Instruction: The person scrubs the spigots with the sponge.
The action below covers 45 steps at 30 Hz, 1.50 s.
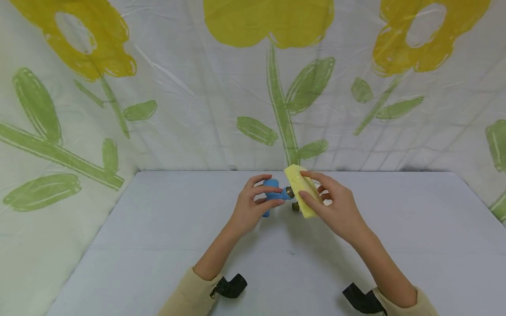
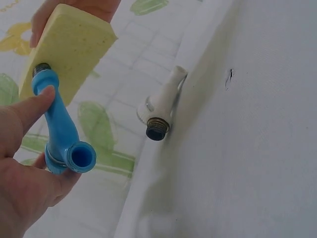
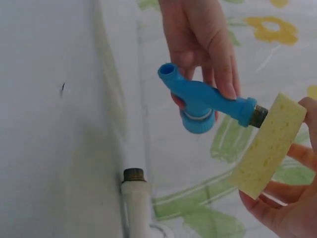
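Observation:
In the head view my left hand [image 1: 249, 205] grips a blue plastic tap [image 1: 271, 182] above the table, thumb on one side and fingers on the other. Its dark, threaded end [image 3: 258, 116] meets the face of a yellow sponge [image 1: 302, 192]. My right hand [image 1: 341, 210] pinches that sponge, which is tilted, between thumb and fingers. A white tap [image 2: 166, 99] with a threaded metal end lies on the table beneath, mostly hidden by the sponge in the head view. The blue tap's open spout [image 2: 82, 156] faces the left wrist camera.
A white-covered table [image 1: 166, 245] spreads under both hands. Behind it hangs a pale curtain [image 1: 178, 127] printed with yellow flowers and green leaves. Black wrist mounts [image 1: 233, 286] sit at the sleeves. A small dark mark [image 2: 230, 75] shows on the table cover.

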Available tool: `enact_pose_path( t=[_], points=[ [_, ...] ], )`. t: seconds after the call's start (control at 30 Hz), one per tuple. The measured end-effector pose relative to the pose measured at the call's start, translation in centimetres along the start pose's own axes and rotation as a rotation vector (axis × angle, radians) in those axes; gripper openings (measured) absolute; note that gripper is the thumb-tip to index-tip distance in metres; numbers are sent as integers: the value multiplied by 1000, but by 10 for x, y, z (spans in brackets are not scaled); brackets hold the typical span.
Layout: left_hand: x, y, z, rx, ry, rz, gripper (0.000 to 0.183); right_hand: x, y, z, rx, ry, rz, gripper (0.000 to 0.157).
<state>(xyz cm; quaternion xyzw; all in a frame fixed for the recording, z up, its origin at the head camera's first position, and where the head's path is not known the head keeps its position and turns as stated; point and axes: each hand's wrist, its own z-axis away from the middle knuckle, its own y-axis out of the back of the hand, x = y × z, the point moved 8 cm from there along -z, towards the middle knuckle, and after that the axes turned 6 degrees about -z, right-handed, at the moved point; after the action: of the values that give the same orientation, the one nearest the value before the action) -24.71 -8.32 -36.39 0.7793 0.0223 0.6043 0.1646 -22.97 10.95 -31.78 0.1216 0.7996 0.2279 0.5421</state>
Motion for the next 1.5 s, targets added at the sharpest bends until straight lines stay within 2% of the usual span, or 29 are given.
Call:
enact_pose_path(
  t=[0.23,0.5,0.7,0.87,1.0,1.1,1.2,1.27,1.4,1.5],
  points=[
    [2,2,1,5,-11,-5,20,-4,3,1,12,62,55,44],
    [2,1,0,-3,-2,-11,22,-2,7,1,-7,34,70,44],
    [2,2,1,12,15,-17,23,-4,6,1,12,82,60,44],
    [2,3,1,19,22,-26,23,-2,5,0,0,73,58,44],
    [2,6,1,17,46,2,33,-1,7,-1,-12,53,30,44],
    [2,9,1,12,95,58,52,0,9,-1,-13,37,11,44],
    [-4,11,2,8,185,116,76,2,10,-2,-12,29,-2,44],
    [-9,12,2,10,253,133,84,3,10,-2,-13,25,-7,44],
    [-15,12,2,15,328,145,80,3,11,-1,-10,22,-17,44],
    [-17,12,1,22,338,152,73,2,11,0,-10,22,-24,43]
  ],
)
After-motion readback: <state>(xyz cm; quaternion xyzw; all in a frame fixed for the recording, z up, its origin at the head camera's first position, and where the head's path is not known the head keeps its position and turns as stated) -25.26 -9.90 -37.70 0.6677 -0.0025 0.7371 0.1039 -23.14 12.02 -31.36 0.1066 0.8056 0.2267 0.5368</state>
